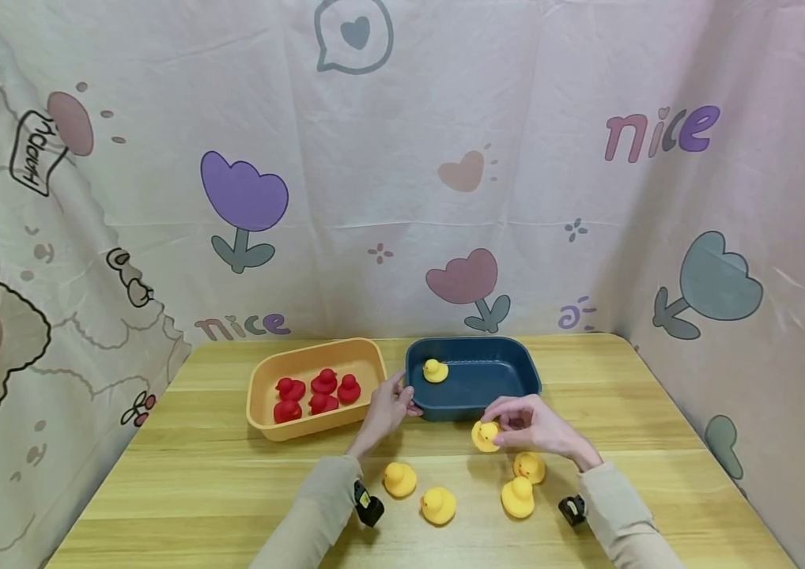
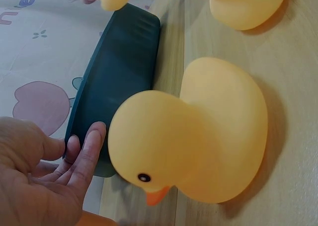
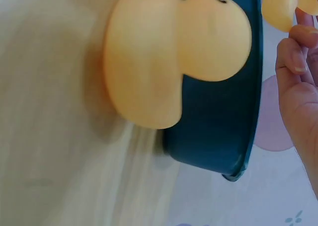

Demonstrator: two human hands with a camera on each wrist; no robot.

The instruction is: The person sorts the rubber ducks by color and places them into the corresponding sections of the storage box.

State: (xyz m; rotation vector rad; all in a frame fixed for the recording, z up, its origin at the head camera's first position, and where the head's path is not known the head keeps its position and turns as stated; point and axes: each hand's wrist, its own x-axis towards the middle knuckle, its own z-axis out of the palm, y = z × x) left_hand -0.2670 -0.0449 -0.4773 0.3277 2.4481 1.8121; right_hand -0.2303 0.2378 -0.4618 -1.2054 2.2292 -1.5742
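A dark blue tray stands mid-table with one yellow duck inside. My left hand rests with straight fingers against the tray's near left corner; the left wrist view shows these fingers touching the tray's outer wall. My right hand pinches a yellow duck just in front of the tray, slightly above the table. This held duck shows beside my fingers in the right wrist view.
An orange tray holding several red ducks sits left of the blue one. Several yellow ducks lie loose on the wooden table near me. Printed curtains close off the back and sides.
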